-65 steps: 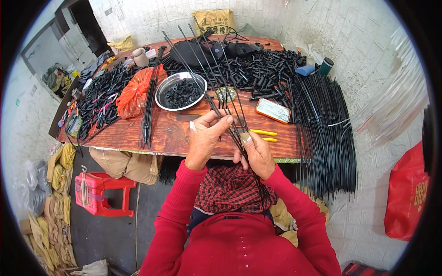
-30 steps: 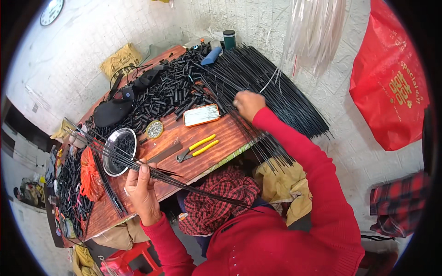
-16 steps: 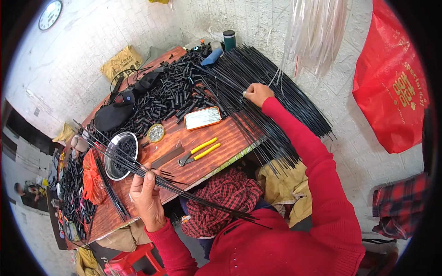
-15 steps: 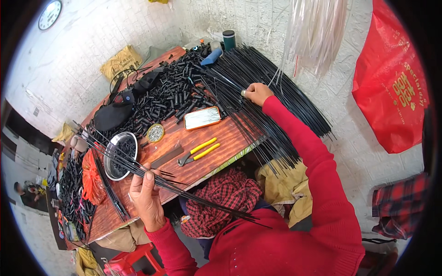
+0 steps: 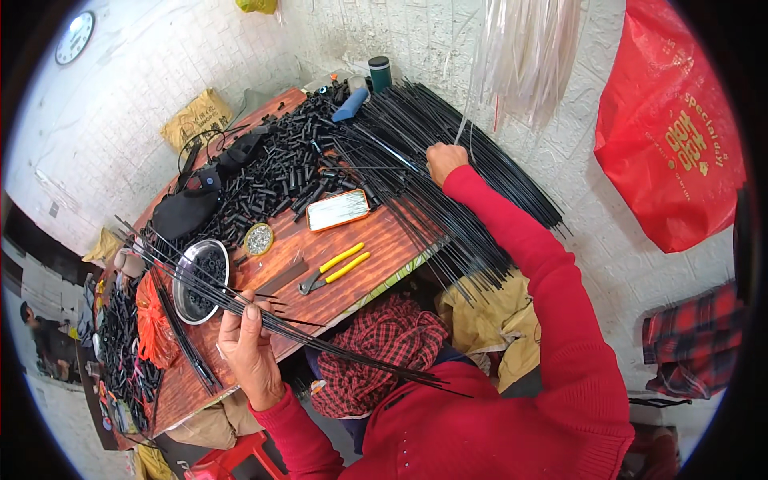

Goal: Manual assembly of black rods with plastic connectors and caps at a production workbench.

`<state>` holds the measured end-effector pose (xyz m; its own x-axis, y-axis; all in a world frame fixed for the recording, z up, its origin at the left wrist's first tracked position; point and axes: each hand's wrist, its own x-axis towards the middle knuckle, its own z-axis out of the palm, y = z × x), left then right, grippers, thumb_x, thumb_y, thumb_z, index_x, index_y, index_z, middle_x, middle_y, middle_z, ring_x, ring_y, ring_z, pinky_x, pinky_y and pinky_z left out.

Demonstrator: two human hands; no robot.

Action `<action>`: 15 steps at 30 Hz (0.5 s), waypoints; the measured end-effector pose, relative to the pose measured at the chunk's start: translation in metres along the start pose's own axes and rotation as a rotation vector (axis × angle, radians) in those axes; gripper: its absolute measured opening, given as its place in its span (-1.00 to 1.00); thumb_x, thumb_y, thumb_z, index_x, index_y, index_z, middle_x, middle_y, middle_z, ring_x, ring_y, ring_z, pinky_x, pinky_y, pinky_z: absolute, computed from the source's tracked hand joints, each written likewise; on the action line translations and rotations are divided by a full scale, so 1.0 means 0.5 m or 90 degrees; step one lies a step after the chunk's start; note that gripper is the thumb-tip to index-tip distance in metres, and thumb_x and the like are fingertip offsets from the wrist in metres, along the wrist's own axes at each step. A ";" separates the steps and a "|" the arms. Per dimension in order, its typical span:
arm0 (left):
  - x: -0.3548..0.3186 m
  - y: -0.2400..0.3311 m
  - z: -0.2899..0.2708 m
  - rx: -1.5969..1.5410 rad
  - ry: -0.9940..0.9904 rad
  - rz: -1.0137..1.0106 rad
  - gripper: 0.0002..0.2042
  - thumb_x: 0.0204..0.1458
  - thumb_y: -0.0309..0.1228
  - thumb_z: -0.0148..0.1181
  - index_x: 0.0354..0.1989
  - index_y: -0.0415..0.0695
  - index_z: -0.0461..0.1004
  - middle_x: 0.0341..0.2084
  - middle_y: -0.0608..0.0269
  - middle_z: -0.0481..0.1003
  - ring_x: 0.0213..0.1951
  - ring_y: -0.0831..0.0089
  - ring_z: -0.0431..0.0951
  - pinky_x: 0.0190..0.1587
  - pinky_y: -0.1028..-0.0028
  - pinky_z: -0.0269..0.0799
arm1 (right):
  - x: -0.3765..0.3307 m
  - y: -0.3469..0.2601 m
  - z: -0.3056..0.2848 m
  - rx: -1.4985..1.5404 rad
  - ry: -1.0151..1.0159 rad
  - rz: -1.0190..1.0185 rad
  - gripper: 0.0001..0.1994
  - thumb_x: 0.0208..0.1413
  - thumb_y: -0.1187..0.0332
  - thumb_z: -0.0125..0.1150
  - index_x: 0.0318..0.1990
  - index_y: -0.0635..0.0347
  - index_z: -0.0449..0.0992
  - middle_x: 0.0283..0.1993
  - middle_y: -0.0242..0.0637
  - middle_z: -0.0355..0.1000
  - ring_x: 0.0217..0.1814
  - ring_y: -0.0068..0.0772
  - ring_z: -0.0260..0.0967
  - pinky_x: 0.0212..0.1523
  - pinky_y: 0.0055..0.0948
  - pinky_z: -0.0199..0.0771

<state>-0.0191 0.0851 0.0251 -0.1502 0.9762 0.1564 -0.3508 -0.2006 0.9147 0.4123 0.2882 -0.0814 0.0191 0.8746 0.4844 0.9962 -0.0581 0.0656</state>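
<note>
Rods (image 5: 312, 334) in left hand (image 5: 249, 348) partly hide bowl (image 5: 190, 314); pliers (image 5: 346, 269) lie near.

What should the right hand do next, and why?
Maybe the right hand should pick out one rod from the big pile of black rods. It's right at that pile, and the left hand is holding a bunch of thin black rods. I can't see clearly whether the right fingers grip anything.
</note>
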 end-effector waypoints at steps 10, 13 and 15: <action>-0.008 0.003 -0.007 0.018 0.018 0.000 -0.75 0.15 -0.46 0.26 -0.03 -0.27 0.50 -0.36 0.23 0.60 -0.46 0.70 0.44 -0.43 0.72 0.27 | 0.014 0.065 -0.030 0.341 -0.095 0.286 -0.69 0.02 0.04 0.26 -0.25 0.08 0.58 -0.25 -0.12 0.59 -0.12 -0.08 0.55 -0.08 -0.14 0.48; -0.002 -0.005 -0.013 0.025 -0.002 0.001 -0.75 0.18 -0.47 0.22 0.01 -0.26 0.49 -0.35 0.29 0.57 -0.46 0.69 0.45 -0.45 0.71 0.30 | -0.013 0.066 -0.025 0.247 -0.102 0.189 -0.67 0.00 0.03 0.32 -0.26 0.09 0.56 -0.31 -0.19 0.57 -0.21 -0.11 0.54 -0.14 -0.17 0.48; -0.004 -0.002 -0.006 0.033 0.002 -0.010 -0.75 0.18 -0.47 0.21 0.01 -0.26 0.49 -0.35 0.28 0.56 -0.46 0.69 0.45 -0.45 0.71 0.31 | -0.010 0.065 -0.039 0.241 -0.106 0.161 -0.67 -0.02 0.04 0.35 -0.29 0.11 0.58 -0.32 -0.18 0.57 -0.22 -0.11 0.55 -0.15 -0.17 0.48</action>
<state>-0.0213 0.0830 0.0227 -0.1475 0.9789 0.1417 -0.3050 -0.1813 0.9349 0.4428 0.2727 -0.0644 0.2477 0.9226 0.2958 0.9191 -0.1273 -0.3728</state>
